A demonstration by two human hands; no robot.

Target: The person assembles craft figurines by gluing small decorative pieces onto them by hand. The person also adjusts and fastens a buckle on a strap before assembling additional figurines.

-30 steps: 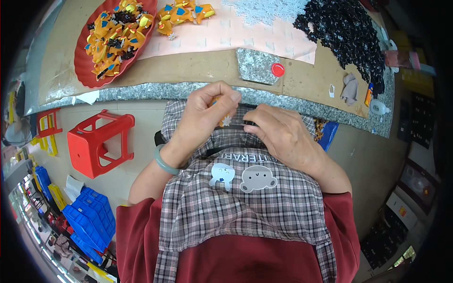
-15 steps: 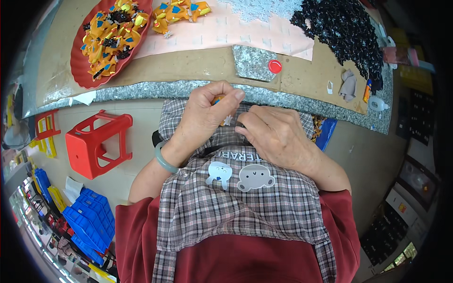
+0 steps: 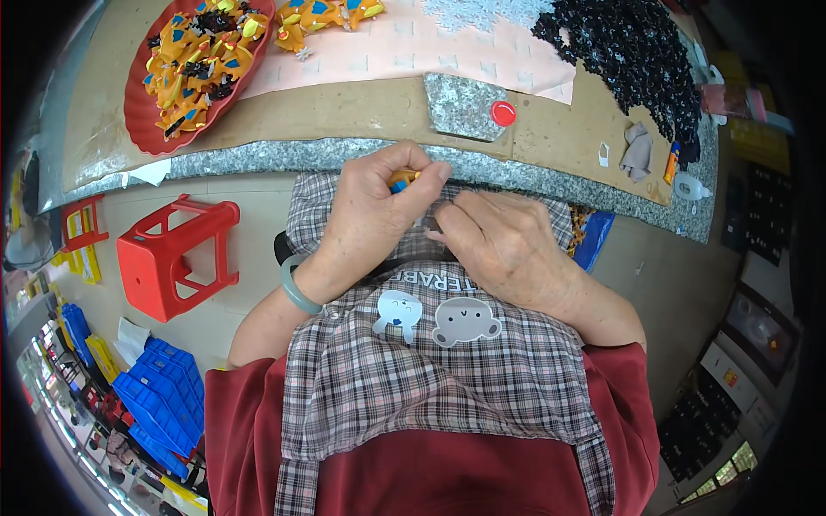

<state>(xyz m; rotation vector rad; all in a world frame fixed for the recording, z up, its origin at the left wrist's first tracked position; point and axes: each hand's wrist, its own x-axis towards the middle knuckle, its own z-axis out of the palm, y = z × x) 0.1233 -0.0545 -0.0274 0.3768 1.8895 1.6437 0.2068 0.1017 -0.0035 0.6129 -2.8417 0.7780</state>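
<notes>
Just in front of the table's near edge, my left hand [image 3: 366, 211] is closed round a small orange toy figure [image 3: 401, 181] with a blue patch. Most of the figure is hidden by the fingers and thumb. Close by on the right, my right hand [image 3: 508, 245] has its fingers curled and thumb pressed in; whatever is in that pinch is too hidden to name. The two hands' fingertips almost meet above the plaid apron [image 3: 361, 378]. Similar orange figures [image 3: 185, 73] fill a red scalloped plate [image 3: 138, 120] at the far left, mixed with black pieces.
A pink sheet [image 3: 361, 73] bears more orange figures [image 3: 323, 15], pale star-like pieces [image 3: 482, 13] and a heap of black pieces [image 3: 628, 60]. A stone slab [image 3: 460, 103] carries a red cap [image 3: 503, 113]. Grey cloth [image 3: 637, 153] and a small bottle [image 3: 690, 188] lie right; a red stool [image 3: 159, 271] stands left.
My left hand has turned slightly, showing more of the orange figure. The pale star-shaped piece beneath it no longer shows. My right hand has barely moved.
</notes>
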